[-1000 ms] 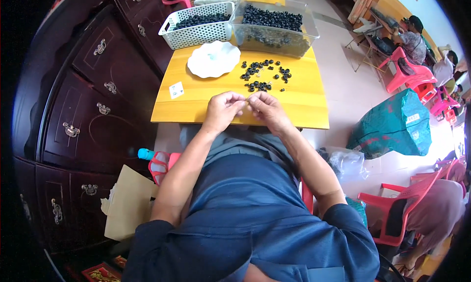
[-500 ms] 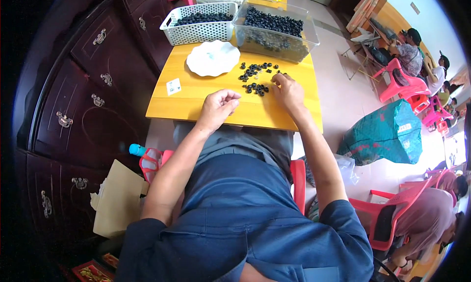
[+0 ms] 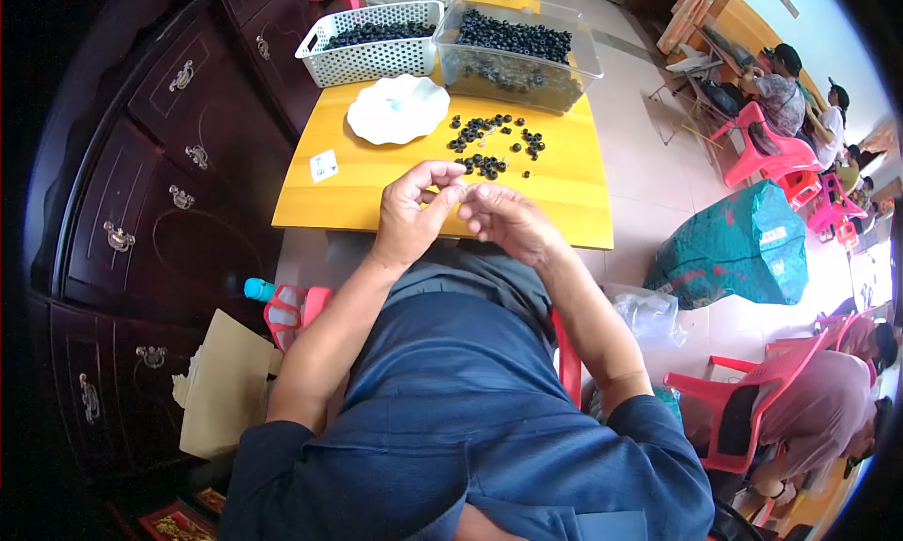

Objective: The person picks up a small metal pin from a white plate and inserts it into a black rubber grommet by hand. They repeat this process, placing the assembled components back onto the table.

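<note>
Over the near edge of the yellow table (image 3: 339, 202), my two hands meet fingertip to fingertip. My left hand (image 3: 411, 216) is closed in a pinch, thumb against forefinger. Its tips touch those of my right hand (image 3: 513, 223), which is pinched as well. Whatever sits between the fingers is too small to make out. Just beyond them lie small round black parts (image 3: 485, 167), loosely scattered, some of them ring-shaped. A few tiny pale pieces (image 3: 483, 144) lie among the black ones. Left of these parts stands a white scalloped plate (image 3: 376, 127) with something small and light blue in its middle.
A white perforated basket (image 3: 367, 69) and a clear plastic bin (image 3: 583, 89), both holding black parts, stand at the table's far end. A small white card (image 3: 324, 167) lies at left. Dark cabinets (image 3: 160, 165) flank the left; a green sack (image 3: 734, 245) stands at right.
My right hand has come back from the black parts toward me and left, meeting my left hand. Some black parts at the right of the scatter, formerly under that hand, now show.
</note>
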The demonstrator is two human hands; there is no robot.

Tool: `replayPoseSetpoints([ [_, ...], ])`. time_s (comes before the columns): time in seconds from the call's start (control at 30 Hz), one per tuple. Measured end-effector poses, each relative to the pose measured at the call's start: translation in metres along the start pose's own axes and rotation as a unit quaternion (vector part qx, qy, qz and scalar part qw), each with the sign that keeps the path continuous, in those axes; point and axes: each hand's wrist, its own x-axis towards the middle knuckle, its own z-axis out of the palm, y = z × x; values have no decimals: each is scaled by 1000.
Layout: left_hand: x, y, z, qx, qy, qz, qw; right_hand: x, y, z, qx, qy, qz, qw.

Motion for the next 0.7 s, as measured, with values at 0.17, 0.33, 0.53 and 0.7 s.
replayPoseSetpoints([
  [0.17,-7,1,5,7,-11,4,1000,1,18,8,138,-31,-11,990],
  [0.33,-9,-3,10,11,-26,-28,999,0,31,0,211,-48,23,976],
  [0.53,-3,-10,-1,97,-59,5,994,1,31,-3,186,-3,17,982],
  [0.7,-2,-6,-1,138,-69,44,987,2,33,-5,160,6,3,987],
])
